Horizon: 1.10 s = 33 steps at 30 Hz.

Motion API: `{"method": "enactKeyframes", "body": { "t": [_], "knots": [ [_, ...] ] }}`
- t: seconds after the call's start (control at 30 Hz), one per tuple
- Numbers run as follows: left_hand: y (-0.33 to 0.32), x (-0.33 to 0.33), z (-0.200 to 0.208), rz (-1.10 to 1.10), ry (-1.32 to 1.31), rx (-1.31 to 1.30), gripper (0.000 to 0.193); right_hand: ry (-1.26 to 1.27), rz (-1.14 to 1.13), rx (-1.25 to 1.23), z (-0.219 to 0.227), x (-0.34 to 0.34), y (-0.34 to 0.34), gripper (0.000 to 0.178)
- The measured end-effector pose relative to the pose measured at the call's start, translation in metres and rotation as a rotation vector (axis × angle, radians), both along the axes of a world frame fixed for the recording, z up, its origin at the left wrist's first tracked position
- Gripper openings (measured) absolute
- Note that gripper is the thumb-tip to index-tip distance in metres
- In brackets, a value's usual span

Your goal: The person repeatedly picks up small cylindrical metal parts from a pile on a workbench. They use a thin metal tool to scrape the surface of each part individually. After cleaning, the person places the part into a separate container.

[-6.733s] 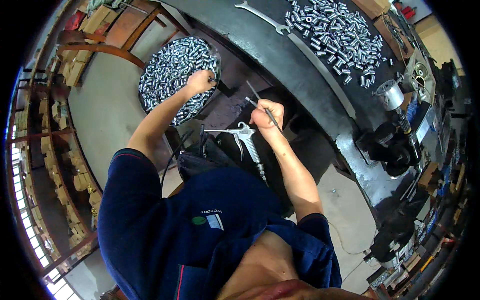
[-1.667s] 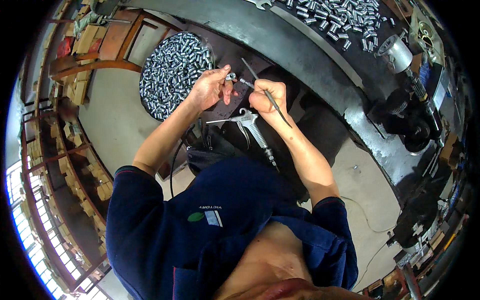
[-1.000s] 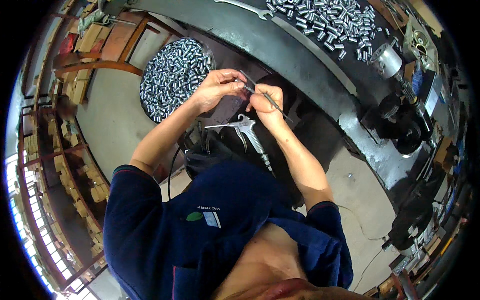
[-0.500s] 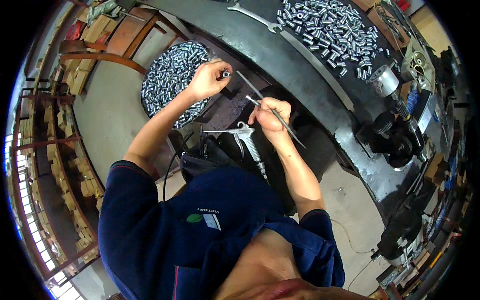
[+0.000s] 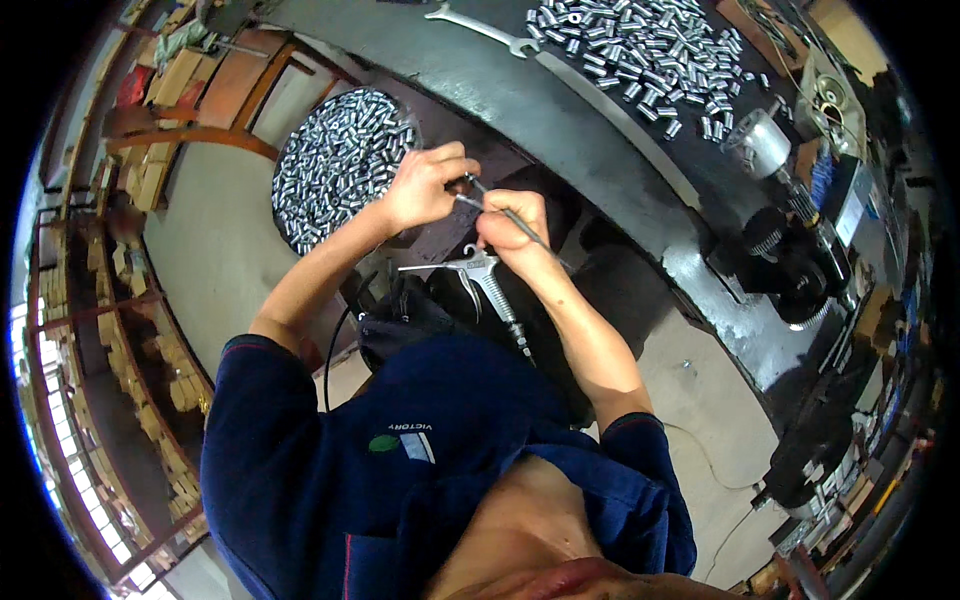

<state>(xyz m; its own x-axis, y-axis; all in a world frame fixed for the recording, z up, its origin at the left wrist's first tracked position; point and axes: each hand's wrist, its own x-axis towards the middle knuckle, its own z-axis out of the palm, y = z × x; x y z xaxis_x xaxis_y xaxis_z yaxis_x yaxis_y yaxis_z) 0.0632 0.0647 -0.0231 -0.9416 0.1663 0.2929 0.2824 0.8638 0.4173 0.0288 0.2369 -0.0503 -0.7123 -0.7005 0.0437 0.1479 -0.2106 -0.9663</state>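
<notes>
My left hand [image 5: 432,186] is closed, its fingertips pinched around a small metal sleeve that they now mostly hide. Close beside it, my right hand [image 5: 515,228] is wrapped around a long thin metal rod [image 5: 520,226], whose upper end meets the left fingertips. A shorter, lighter pin-like piece [image 5: 468,201] also sticks out of the right fist toward the left hand. Below the hands, an air blow gun [image 5: 488,280] with a thin nozzle lies over my lap. Left of my left hand stands a round container [image 5: 277,205] heaped with short shiny metal sleeves [image 5: 335,165].
A dark workbench [image 5: 590,135] crosses from upper left to right. On it lie an open-end wrench [image 5: 485,32], a pile of metal sleeves [image 5: 640,50] and a machine [image 5: 795,265] with a cylindrical head. A wooden chair [image 5: 225,95] and shelving [image 5: 110,330] stand at left.
My hands have come together; the rod's end has reached the left fingertips. The sleeve, visible earlier in my left hand, is now mostly hidden. The view has shifted slightly.
</notes>
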Motion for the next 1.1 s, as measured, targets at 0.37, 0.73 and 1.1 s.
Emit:
{"method": "enactKeyframes", "body": {
  "t": [0.37,0.73,1.1],
  "knots": [
    [-0.045,-0.046,0.027,0.223,0.108,0.085,0.021,0.263,-0.190,-0.082,-0.011,-0.011,0.011,0.020],
    [0.006,-0.225,0.074,0.027,-0.028,1.020,0.039,0.238,-0.174,0.006,-0.023,-0.002,0.002,0.028],
    [-0.094,-0.075,0.042,0.417,-0.028,0.846,0.031,0.216,-0.127,0.065,-0.034,-0.004,0.006,0.017]
  ]
}}
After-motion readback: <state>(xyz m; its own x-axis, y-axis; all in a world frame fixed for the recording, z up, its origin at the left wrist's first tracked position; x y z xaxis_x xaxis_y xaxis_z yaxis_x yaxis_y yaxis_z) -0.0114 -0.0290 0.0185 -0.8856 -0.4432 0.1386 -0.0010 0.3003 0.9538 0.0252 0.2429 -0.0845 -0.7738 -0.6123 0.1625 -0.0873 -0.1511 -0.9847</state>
